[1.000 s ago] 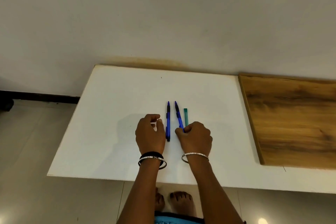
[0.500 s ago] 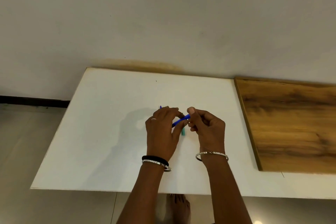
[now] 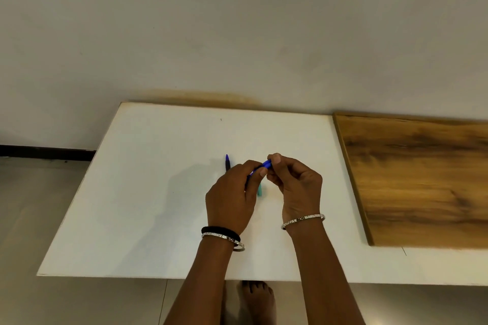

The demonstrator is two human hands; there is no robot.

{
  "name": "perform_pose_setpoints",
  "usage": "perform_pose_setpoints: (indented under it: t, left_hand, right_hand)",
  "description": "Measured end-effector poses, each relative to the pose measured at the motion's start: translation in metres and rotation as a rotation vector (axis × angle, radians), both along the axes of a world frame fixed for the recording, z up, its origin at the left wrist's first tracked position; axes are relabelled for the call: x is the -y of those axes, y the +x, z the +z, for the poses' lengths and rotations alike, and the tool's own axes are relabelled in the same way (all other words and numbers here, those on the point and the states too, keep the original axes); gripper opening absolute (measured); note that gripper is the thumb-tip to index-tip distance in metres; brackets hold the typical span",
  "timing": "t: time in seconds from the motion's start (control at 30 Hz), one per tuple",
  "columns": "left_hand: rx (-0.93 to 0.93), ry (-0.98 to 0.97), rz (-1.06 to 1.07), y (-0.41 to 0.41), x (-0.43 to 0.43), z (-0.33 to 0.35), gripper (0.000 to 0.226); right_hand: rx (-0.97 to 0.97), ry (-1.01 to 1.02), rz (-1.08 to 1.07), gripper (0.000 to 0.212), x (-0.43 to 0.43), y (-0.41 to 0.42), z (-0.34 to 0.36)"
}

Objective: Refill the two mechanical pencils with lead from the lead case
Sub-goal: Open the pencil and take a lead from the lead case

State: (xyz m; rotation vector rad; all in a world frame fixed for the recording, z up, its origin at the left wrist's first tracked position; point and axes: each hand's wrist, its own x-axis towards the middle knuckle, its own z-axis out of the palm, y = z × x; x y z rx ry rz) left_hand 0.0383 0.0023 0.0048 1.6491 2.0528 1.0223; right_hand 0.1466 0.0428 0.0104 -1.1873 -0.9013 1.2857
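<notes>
Both of my hands meet over the white table (image 3: 145, 192), sharing 1 blue mechanical pencil (image 3: 266, 164). My left hand (image 3: 229, 198) curls its fingers round the barrel, and my right hand (image 3: 295, 187) pinches the pencil's end between thumb and fingertips. The 2nd pencil (image 3: 227, 162) lies on the table just past my left knuckles, partly hidden. The teal lead case (image 3: 260, 190) lies on the table, showing in the gap between my hands. A wooden board (image 3: 422, 179) sits off to my right.

white table (image 3: 132, 219) open leftward past lying pencil (image 3: 227, 163); wooden board (image 3: 422, 179) lies right
</notes>
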Motion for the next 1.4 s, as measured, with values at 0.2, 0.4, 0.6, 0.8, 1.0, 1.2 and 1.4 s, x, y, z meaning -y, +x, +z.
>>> perform_pose_setpoints:
  t: [0.2, 0.4, 0.6, 0.8, 1.0, 1.2, 1.4]
  left_hand:
    - [-0.053, -0.049, 0.013, 0.009, -0.005, -0.001, 0.033]
    - [-0.093, -0.068, 0.013, 0.006, -0.003, -0.001, 0.030]
    - [-0.048, -0.100, 0.065, -0.016, -0.001, -0.007, 0.030]
    - [0.041, -0.060, 0.152, -0.034, -0.006, -0.009, 0.030]
    - [0.090, -0.050, 0.209, -0.053, -0.010, -0.014, 0.031]
    - [0.128, -0.049, 0.250, -0.066, -0.011, -0.019, 0.028]
    - [0.138, -0.060, 0.226, -0.069, -0.011, -0.019, 0.030]
  right_hand:
    - [-0.032, -0.059, -0.031, 0.009, -0.002, 0.009, -0.004]
    - [-0.087, -0.129, -0.052, 0.009, -0.002, 0.003, -0.007]
    - [-0.116, -0.132, -0.126, 0.012, -0.012, 0.004, -0.011]
    - [0.330, 0.012, -0.116, 0.009, -0.018, -0.015, -0.021]
    - [0.876, 0.158, 0.163, 0.002, -0.018, -0.036, -0.037]
    - [1.080, 0.119, 0.304, 0.011, -0.017, -0.049, -0.045]
    - [1.091, 0.079, 0.278, 0.020, -0.017, -0.053, -0.047]
